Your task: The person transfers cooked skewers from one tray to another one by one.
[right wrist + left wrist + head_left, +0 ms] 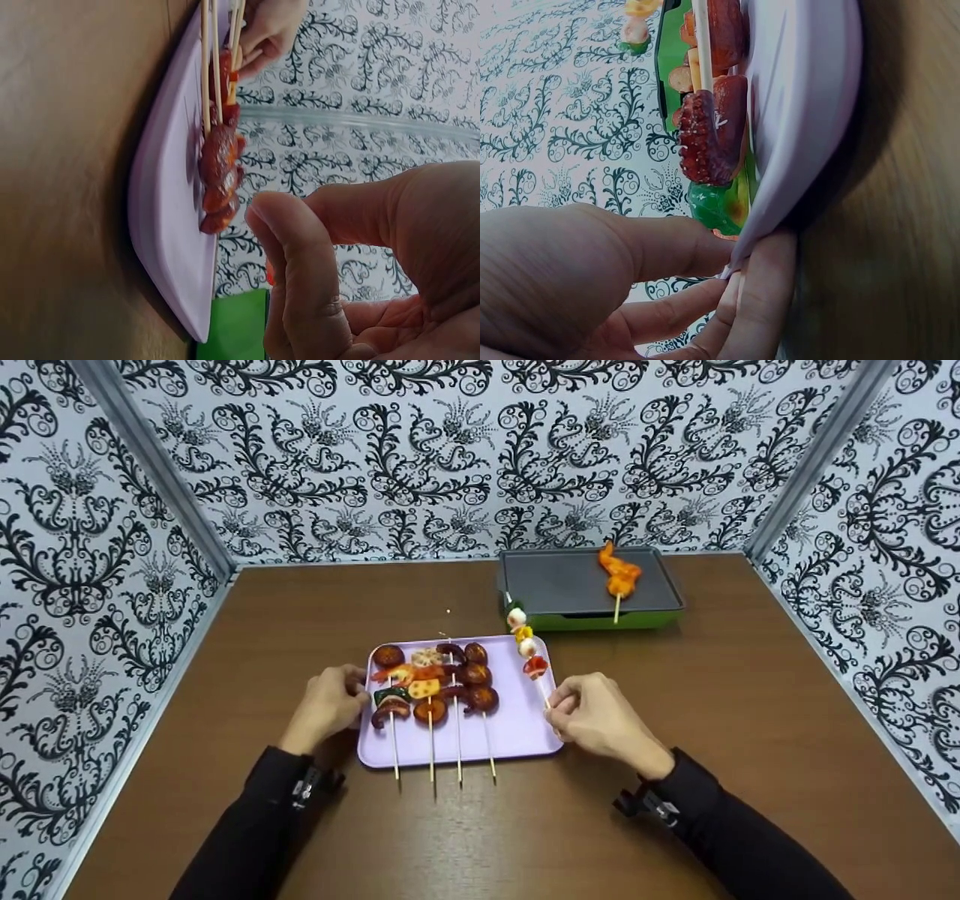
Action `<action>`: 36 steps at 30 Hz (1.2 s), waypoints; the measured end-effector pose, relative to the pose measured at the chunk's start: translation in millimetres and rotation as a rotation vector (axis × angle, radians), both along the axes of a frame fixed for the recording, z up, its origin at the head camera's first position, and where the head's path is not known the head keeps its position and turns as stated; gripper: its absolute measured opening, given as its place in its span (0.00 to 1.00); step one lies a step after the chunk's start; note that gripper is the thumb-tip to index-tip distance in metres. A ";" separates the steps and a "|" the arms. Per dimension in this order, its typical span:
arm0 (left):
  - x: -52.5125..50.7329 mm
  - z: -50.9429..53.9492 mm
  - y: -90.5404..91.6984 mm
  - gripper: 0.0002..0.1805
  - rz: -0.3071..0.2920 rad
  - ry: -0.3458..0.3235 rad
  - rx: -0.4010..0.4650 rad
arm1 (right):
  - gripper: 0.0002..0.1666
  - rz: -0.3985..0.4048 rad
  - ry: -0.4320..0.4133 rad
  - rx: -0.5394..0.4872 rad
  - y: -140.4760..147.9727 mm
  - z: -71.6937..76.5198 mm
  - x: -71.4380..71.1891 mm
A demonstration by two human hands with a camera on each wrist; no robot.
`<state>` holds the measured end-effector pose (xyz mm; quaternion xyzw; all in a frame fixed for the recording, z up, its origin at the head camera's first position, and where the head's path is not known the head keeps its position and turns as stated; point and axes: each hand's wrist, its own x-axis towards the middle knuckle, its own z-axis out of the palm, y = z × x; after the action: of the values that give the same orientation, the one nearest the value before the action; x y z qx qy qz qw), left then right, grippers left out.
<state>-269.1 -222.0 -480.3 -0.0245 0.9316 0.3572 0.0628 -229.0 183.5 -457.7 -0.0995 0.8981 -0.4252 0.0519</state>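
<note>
On the table lies a lilac tray (525, 731) bearing several skewers of toy food, among them a brown-ball skewer (484, 700) and one with dark green and reddish-brown pieces (391, 709). My left hand (326, 706) pinches the tray's left rim; in the left wrist view its thumb (679, 246) is above the rim and fingers (769, 289) are beneath. Over the tray's right side, my right hand (600, 716) pinches the stick of a skewer (527, 647) with white, yellow and red pieces, tilted up toward the back. In the right wrist view the fingers mostly hide that skewer.
Behind the tray at the right stands a green grill (592, 621) with a dark flat top. An orange food skewer (621, 577) lies on it, its stick over the front edge. Patterned walls (420, 472) enclose the brown table (315, 607) at the back and sides.
</note>
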 end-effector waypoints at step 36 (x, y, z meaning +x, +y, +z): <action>-0.9 -0.4 0.4 0.22 -0.015 0.054 -0.067 | 0.09 0.119 -0.269 -0.193 -28.3 -28.7 22.0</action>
<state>-269.9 -221.6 -480.7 -0.0099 0.9445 0.3260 0.0393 -207.0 155.3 -486.4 -0.0994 0.8307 -0.5149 0.1869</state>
